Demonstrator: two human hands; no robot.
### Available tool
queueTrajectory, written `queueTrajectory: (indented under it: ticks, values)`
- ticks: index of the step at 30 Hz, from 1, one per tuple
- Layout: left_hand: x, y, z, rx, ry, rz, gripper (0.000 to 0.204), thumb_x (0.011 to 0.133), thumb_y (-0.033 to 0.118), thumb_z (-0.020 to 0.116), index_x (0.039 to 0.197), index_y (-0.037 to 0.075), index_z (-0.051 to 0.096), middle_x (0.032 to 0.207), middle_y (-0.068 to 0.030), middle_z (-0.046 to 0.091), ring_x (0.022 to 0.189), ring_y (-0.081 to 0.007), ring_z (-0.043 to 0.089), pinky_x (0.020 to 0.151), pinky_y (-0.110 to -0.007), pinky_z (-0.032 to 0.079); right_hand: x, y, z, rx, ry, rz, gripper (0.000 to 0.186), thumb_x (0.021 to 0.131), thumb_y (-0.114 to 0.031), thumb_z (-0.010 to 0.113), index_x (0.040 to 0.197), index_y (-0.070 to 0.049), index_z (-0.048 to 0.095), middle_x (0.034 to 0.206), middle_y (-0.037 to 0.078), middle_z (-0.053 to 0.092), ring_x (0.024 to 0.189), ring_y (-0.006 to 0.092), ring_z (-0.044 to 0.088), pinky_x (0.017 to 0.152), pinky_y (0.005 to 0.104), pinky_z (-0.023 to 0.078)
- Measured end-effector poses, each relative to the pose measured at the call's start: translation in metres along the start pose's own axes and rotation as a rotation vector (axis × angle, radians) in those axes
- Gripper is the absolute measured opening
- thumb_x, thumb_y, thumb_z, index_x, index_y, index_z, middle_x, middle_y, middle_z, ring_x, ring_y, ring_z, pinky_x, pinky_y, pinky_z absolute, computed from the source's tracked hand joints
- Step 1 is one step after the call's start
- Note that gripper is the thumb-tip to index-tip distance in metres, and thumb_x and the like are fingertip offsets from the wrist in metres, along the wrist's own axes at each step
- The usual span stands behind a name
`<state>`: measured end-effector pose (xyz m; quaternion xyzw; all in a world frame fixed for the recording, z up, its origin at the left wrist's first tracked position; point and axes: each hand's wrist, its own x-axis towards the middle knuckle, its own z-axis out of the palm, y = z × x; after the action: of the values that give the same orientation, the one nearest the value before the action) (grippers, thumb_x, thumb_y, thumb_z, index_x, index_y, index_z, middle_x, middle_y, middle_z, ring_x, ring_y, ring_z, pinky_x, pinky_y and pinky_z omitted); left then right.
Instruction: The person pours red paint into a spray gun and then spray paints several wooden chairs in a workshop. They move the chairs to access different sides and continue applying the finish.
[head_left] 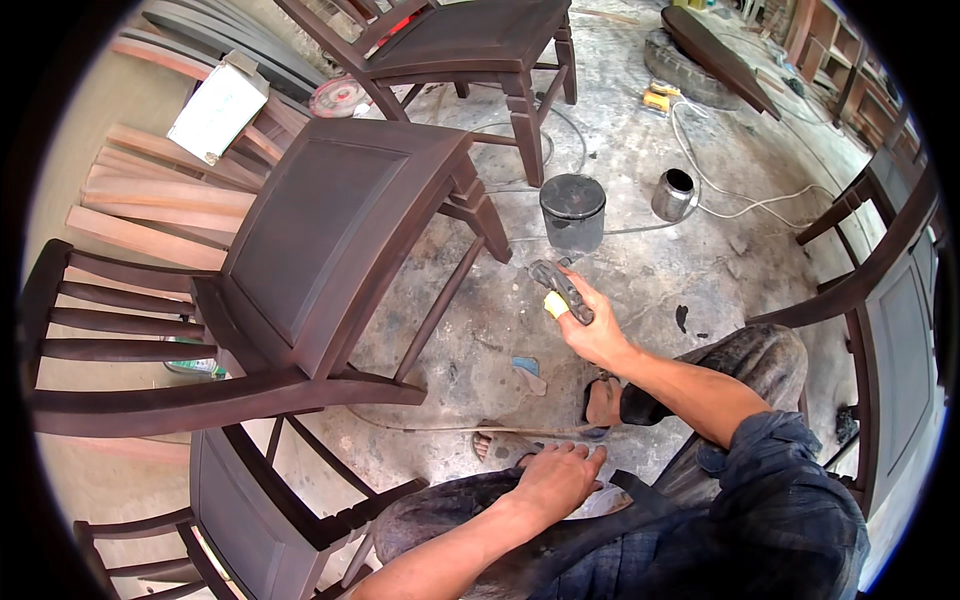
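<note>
My right hand (600,335) is closed around a wadded, dark-stained rag (562,288), held up over the floor beside the black bucket. Something yellow (555,304) shows at its fingers; whether it is a wrap or part of the rag I cannot tell. My left hand (556,482) rests on my knee, holding nothing, its fingers loosely laid out. To the left of the rag a dark brown wooden chair (320,230) stands tilted-looking in the fisheye view, its panelled seat toward me and its slatted back at the far left.
A lidded black bucket (573,215) and an open metal can (674,195) stand ahead. More dark chairs stand behind (470,40), at lower left (250,510) and at right (900,330). Cables (755,205), a tyre (690,75) and a scrap of sandpaper-like sheet (529,376) lie on the floor.
</note>
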<state>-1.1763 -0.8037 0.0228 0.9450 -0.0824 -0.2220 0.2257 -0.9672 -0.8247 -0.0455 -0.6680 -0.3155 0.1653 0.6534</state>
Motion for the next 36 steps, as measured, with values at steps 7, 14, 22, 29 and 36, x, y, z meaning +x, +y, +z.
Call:
queueTrajectory:
  ticks: [7,14,22,29,36]
  values:
    - [-0.001,0.003,-0.002,0.023,-0.015,0.017,0.051,0.091,0.032,0.067,0.131,0.003,0.056,0.103,-0.0151,0.069,0.1,-0.0331,0.065,0.09,-0.043,0.05,0.01,-0.012,0.004,-0.01,0.006,-0.042,0.056,0.084,0.001,0.057,0.139,-0.001,0.051,0.124,0.016,0.064,0.114,0.0173,0.059,0.097,0.0292,0.045]
    - [-0.001,0.002,-0.003,0.005,-0.021,0.012,0.049,0.092,0.031,0.066,0.131,0.003,0.056,0.104,-0.0154,0.068,0.102,-0.0332,0.065,0.091,-0.043,0.05,0.009,0.004,0.006,-0.069,0.038,-0.058,0.054,0.085,-0.002,0.059,0.139,-0.002,0.051,0.117,0.015,0.066,0.106,0.0175,0.061,0.093,0.0304,0.047]
    - [0.0,0.004,-0.004,-0.008,-0.017,0.019,0.049,0.091,0.031,0.068,0.13,0.003,0.056,0.103,-0.0146,0.068,0.101,-0.0327,0.065,0.091,-0.042,0.05,-0.003,0.049,0.008,-0.089,0.053,0.083,0.05,0.086,-0.006,0.061,0.135,-0.002,0.055,0.116,0.017,0.066,0.104,0.0198,0.062,0.092,0.0312,0.048]
    - [0.001,0.004,-0.003,-0.005,-0.009,0.018,0.049,0.09,0.03,0.068,0.13,0.004,0.056,0.104,-0.0145,0.068,0.103,-0.0327,0.064,0.09,-0.042,0.05,-0.01,0.083,0.011,-0.129,0.048,0.116,0.053,0.084,-0.002,0.056,0.137,-0.004,0.054,0.098,0.008,0.065,0.085,0.0123,0.058,0.076,0.0277,0.049]
    - [0.005,-0.007,0.004,0.007,-0.009,-0.011,0.049,0.09,0.03,0.068,0.129,0.003,0.056,0.109,-0.0164,0.068,0.108,-0.0342,0.063,0.094,-0.043,0.05,-0.007,0.082,0.005,-0.121,0.073,0.161,0.054,0.084,-0.003,0.057,0.138,-0.005,0.054,0.094,0.005,0.065,0.08,0.0108,0.059,0.072,0.027,0.049]
